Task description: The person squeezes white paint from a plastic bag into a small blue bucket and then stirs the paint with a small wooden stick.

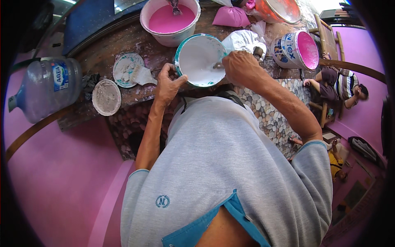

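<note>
A white bucket with a green rim (177, 61) stands at the table's near edge in front of me, with smooth white paint or paste (199, 61) inside. My left hand (168, 85) grips its left side, thumb over the rim. Over the right rim, my right hand (242, 68) is closed around a tool whose dark handle end (258, 52) sticks out behind the fist. The tool's other end dips toward the white contents; its kind is mostly hidden. Left of the bucket, a wide flat brush (144, 75) with a pale handle rests on a paint-smeared lid (121, 78).
Behind stands a tub of pink paint (191, 29). To the right are a white bag (240, 39), a pink bag (230, 17) and a tipped pink-lined bucket (284, 51). A round lid (107, 97) and a large water bottle (51, 88) lie left. Another person (339, 82) sits at right.
</note>
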Demonstrator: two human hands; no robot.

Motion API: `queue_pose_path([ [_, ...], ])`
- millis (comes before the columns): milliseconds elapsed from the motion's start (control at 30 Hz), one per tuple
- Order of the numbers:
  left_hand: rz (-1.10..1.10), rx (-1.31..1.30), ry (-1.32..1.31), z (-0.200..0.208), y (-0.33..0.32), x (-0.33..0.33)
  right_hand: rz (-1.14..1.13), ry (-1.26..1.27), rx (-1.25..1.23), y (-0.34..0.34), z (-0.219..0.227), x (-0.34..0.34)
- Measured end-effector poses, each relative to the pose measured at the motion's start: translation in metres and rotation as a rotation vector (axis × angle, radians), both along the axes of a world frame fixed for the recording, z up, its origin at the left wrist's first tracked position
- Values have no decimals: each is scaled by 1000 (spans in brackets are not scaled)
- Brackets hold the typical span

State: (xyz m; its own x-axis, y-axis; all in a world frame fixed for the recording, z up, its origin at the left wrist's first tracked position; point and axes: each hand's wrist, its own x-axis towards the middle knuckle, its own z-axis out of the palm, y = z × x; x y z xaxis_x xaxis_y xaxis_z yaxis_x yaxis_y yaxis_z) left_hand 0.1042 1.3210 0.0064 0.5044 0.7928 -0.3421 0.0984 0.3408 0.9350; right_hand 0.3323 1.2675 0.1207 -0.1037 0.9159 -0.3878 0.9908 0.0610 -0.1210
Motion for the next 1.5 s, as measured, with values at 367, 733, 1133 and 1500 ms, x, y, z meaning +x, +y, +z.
queue_pose_path([
  [367, 26, -33, -52, -1, -2, 1, -67, 118, -124, -10, 25, -6],
  [733, -29, 58, -27, 1, -3, 11, -42, 158, -130, -1, 12, -22],
  [1133, -65, 42, 12, 7, -1, 7, -59, 140, 224, 14, -18, 3],
  [1500, -27, 67, -32, -3, 0, 3, 16, 100, -110, 2, 2, -15],
])
